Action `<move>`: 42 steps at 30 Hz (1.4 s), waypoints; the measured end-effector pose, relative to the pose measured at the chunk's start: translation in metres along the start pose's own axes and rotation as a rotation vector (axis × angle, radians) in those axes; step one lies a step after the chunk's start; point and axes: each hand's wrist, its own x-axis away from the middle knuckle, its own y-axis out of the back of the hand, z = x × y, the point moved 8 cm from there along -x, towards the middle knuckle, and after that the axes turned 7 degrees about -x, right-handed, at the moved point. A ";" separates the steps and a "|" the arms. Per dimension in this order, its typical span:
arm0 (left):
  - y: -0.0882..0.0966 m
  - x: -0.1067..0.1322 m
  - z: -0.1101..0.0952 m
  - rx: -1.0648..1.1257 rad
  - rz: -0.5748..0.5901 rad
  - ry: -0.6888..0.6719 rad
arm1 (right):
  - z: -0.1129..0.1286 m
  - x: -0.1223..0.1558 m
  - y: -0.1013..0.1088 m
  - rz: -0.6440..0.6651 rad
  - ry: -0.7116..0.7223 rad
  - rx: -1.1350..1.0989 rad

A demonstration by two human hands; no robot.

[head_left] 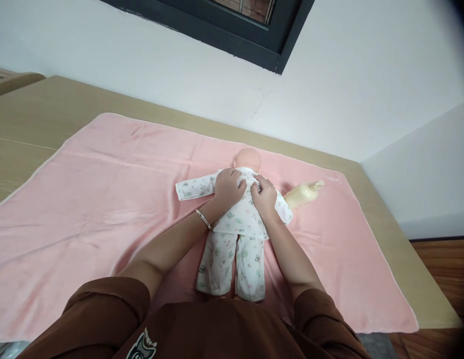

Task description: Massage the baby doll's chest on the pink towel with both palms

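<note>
A baby doll (247, 158) lies stretched out on a pink blanket (85, 199), its bald head pointing toward the wall. No facial features show. It wears a white printed shirt (241, 214) and matching trousers (249, 264). My left hand (230, 188) is closed on the shirt near the collar, its thumb bent and its fingers over the shoulder. Opposite it, my right hand (264, 195) grips the shirt at the other shoulder with curled fingers. Both hands partly cover the doll's upper body. A cream-coloured baby bottle (303, 193) lies beside the doll's right-side sleeve.
The blanket covers much of a wooden table (26, 117), whose far edge meets a white wall (321, 99). A dark window frame (232, 45) is set above. Wooden flooring (441, 269) shows past the table's right edge.
</note>
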 end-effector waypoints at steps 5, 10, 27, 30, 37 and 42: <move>-0.006 -0.002 0.004 -0.007 0.038 0.016 | -0.007 -0.005 -0.015 0.174 0.027 0.080; -0.010 -0.002 0.006 0.011 0.035 0.012 | -0.012 -0.006 -0.018 0.200 0.010 0.101; -0.011 -0.002 0.008 0.006 0.019 0.018 | -0.008 -0.006 -0.014 0.168 0.004 0.053; -0.010 -0.002 0.008 -0.002 0.016 0.016 | -0.005 -0.005 -0.012 0.153 0.004 0.048; -0.008 -0.002 0.007 -0.002 0.031 0.032 | 0.001 -0.003 -0.007 0.102 0.020 0.117; 0.000 0.001 0.004 -0.072 -0.012 0.044 | 0.002 -0.004 -0.006 0.098 0.027 0.144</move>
